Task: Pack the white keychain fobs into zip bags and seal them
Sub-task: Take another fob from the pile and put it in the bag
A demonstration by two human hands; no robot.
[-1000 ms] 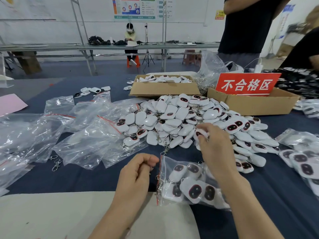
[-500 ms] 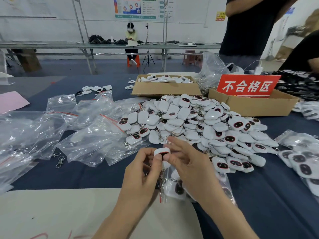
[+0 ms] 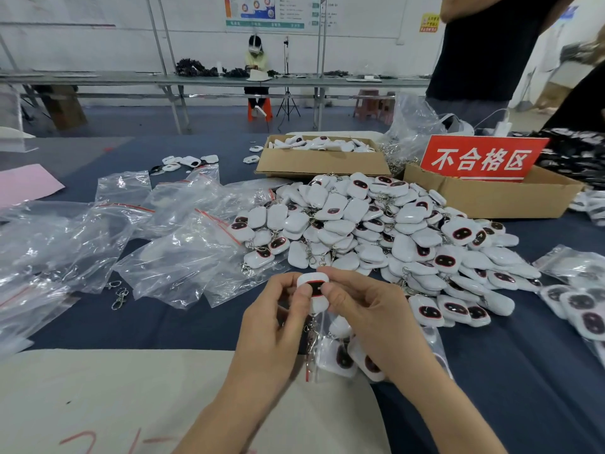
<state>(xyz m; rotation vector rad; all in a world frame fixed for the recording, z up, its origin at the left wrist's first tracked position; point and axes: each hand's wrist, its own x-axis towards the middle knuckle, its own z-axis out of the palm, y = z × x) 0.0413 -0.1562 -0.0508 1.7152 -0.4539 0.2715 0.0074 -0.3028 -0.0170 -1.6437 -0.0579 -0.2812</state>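
Dark blue cloth [image 3: 163, 322] covers the workbench, with a pale sheet [image 3: 98, 404] at the lower left of the frame. At lower centre one fob [image 3: 315, 288] is pinched between both hands: the left hand [image 3: 278, 326] grips its left edge with thumb and forefinger, the right hand [image 3: 370, 316] its right edge likewise, and the other fingers curl beneath. Both hands touch it, so neither is nearer. The fob's long axis runs top to bottom of the frame. It is white and rounded, its dark, red-rimmed face toward the camera, and its chain [image 3: 311, 329] hangs from the lower end. Directly below, partly under the right palm, lies the zip bag [image 3: 330, 355], holding several fobs, its red-lined mouth at its left edge just beneath the chain. Insertion would therefore probably run downward, chain first. The loose heap [image 3: 393, 231] lies upper right of the hands, and the empty bags [image 3: 183, 257] lie at left of centre.
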